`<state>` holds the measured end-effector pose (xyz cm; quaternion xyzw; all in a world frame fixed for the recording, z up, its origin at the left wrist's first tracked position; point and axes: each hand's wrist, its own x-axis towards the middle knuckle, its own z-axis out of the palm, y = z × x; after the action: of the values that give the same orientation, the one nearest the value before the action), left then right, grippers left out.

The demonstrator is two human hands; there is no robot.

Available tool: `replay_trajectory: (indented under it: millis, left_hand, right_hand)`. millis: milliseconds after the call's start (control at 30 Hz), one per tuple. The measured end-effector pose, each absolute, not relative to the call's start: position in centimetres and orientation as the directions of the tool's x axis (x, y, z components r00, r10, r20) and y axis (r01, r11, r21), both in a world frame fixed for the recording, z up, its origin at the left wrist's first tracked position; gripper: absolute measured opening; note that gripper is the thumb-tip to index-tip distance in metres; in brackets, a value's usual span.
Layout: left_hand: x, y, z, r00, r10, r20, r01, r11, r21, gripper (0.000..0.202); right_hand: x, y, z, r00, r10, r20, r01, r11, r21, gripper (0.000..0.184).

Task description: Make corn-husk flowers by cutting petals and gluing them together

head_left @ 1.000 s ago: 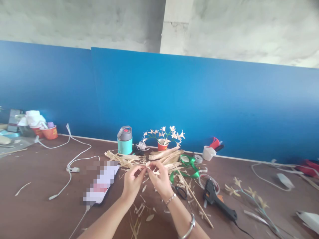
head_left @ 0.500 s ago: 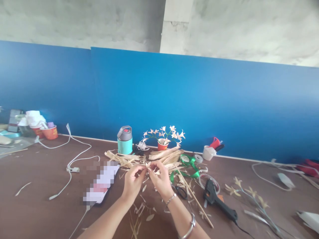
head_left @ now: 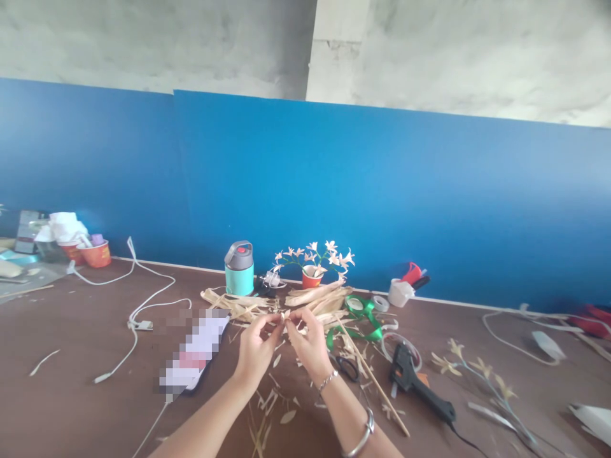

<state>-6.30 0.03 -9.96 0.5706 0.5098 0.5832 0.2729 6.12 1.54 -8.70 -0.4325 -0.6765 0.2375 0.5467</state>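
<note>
A small, pale cream flower-like piece, with what look like pointed petals, pokes up where the fingers of the left hand and right hand pinch it together, over the tabletop near tan strips.

The person's left grip and right grip pinch a pale petalled piece above the brown table.
</note>
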Motion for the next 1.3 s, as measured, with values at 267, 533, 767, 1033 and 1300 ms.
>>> replay_trajectory:
  millis: [267, 533, 767, 1033, 1300]
  left_hand:
    - [-6.40, 0.19, -10.31, -0.197, 0.805, 0.560, 0.390, -0.460, 0.798, 0.018]
    - [-6.37, 0.15, -10.32, -0.180, 0.785, 0.593, 0.476, -0.458, 0.751, 0.013]
    - [-6.46, 0.01, -10.23, -0.192, 0.806, 0.560, 0.491, -0.415, 0.765, 0.012]
    - [-6.63, 0.25, -10.59, -0.190, 0.823, 0.535, 0.481, -0.397, 0.782, 0.014]
    - [-6.57, 0.26, -10.50, -0.208, 0.818, 0.536, 0.453, -0.406, 0.794, 0.014]
  right_hand:
    - [6.28, 1.71, -8.91, -0.031, 0.873, 0.486, 0.339, 0.467, -0.817, 0.009]
    - [5.78, 1.36, -8.84, -0.020, 0.887, 0.461, 0.302, 0.445, -0.843, 0.010]
    - [5.46, 1.45, -9.25, -0.004, 0.851, 0.525, 0.266, 0.507, -0.820, 0.009]
    - [5.36, 1.29, -9.62, -0.003, 0.864, 0.504, 0.312, 0.479, -0.820, 0.008]
    - [5.45, 1.19, -9.36, 0.010, 0.902, 0.433, 0.230, 0.419, -0.878, 0.012]
